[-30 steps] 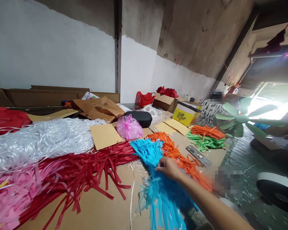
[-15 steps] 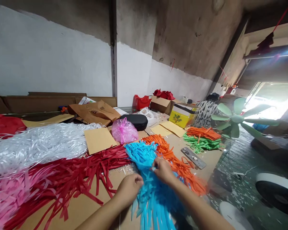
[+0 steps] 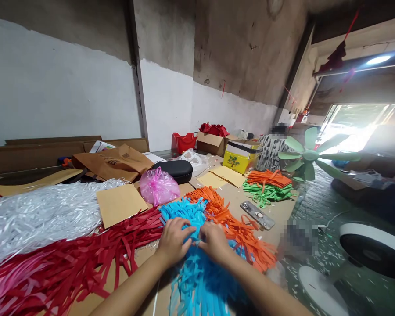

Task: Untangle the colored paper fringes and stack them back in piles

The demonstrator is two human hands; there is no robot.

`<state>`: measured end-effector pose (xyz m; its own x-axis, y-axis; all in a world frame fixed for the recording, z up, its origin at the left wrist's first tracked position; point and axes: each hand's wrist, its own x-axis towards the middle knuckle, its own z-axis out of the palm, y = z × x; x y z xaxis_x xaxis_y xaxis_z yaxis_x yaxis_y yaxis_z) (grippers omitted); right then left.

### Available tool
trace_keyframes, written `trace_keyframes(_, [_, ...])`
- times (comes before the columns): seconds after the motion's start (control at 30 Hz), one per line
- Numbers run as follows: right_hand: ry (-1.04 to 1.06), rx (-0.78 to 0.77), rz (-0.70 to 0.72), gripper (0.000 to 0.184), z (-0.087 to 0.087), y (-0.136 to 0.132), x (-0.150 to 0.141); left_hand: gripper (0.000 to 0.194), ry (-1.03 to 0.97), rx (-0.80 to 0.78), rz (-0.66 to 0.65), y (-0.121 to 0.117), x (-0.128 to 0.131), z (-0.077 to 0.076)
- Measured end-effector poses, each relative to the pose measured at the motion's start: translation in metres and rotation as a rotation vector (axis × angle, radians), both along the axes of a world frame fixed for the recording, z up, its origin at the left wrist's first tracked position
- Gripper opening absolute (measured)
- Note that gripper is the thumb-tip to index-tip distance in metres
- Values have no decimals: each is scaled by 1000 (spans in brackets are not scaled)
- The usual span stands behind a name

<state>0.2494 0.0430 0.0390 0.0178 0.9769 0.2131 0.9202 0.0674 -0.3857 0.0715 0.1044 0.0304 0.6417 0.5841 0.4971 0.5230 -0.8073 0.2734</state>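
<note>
A heap of blue fabric strips [image 3: 200, 281] lies straight ahead of me, its strips hanging toward the near side. Over its upper part my left hand [image 3: 174, 239] bends with thumb and fingers pinched on a blue strip. Close beside it, my right hand [image 3: 213, 241] pinches at the same spot, the fingertips of both hands nearly meeting. The exact strip between them is partly hidden by the fingers. Orange strips [image 3: 240, 230] spread along the right side of the blue heap. Dark red strips [image 3: 118, 245] run out to its left.
Silvery-white strands [image 3: 52, 215] and a tan sheet [image 3: 120, 204] lie left. Behind are a pink plastic bag [image 3: 159, 186], a black case [image 3: 176, 170] and a yellow box [image 3: 238, 157]. Right are a phone [image 3: 257, 215], green strips [image 3: 268, 193] and a fan [image 3: 311, 156]. A person sits beyond the box.
My left hand has moved up and right, onto the blue strips beside my right hand. The right hand has come slightly lower. The view has turned a little to the right.
</note>
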Motion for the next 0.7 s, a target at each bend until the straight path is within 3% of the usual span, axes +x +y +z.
trace_keyframes(0.1, [-14, 17, 14, 11, -2, -1, 0, 34, 65, 21, -92, 7, 3, 10])
trace_keyframes(0.27, [-42, 59, 13, 9, 3, -10, -2, 17, 179, 16, -182, 14, 9, 22])
trace_keyframes(0.33, [-65, 113, 13, 10, 3, -21, -11, 11, 189, -2, -141, 21, 13, 23])
trace_keyframes(0.43, [-120, 247, 217, 32, -4, -38, -29, 11, 166, -37, -39, 38, 22, 26])
trace_keyframes(0.5, [-193, 248, 326, 38, -10, -46, -40, 16, 148, -57, 21, 50, 28, 30])
trace_keyframes(0.6, [-256, 185, 326, 27, -14, -51, -47, 20, 144, -70, 70, 60, 34, 38])
trace_keyframes(0.7, [-227, 263, 291, 26, -8, -52, -45, 20, 160, -60, 72, 57, 38, 45])
